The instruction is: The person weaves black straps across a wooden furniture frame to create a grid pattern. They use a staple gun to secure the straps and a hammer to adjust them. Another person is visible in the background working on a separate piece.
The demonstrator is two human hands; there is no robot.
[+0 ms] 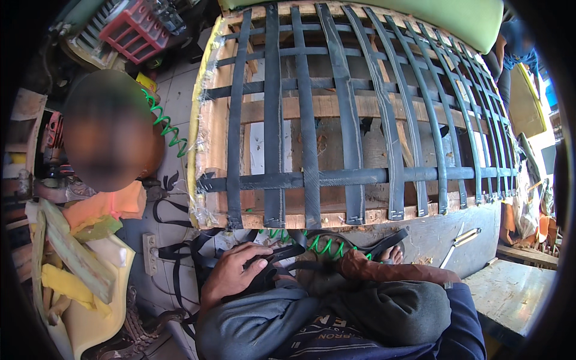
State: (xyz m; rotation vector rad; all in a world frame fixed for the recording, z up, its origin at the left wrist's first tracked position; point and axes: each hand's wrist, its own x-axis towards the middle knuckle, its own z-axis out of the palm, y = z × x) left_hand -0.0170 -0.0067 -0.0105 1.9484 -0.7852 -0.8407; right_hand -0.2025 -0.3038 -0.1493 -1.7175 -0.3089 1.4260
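My left hand (237, 273) is closed on a black rubber strap (289, 252), pinched between thumb and fingers above my crossed legs. My right hand (355, 265) reaches in with its fingers curled down; what they hold, if anything, is hidden. A wooden seat frame (243, 111) stands in front of me, its opening crossed by a lattice of woven black straps (310, 150). Staples fix the strap ends along the near rail (318, 219). A green coiled air hose (329, 245) runs between my hands and the frame, close to my bare foot (393, 255).
At the left is a person (111, 132); another in blue (521, 51) is at the far right. Foam scraps (78, 288) lie at the lower left beside a power strip (150, 252). A pink crate (135, 33) stands behind. A metal-topped bench (510, 294) sits at my right.
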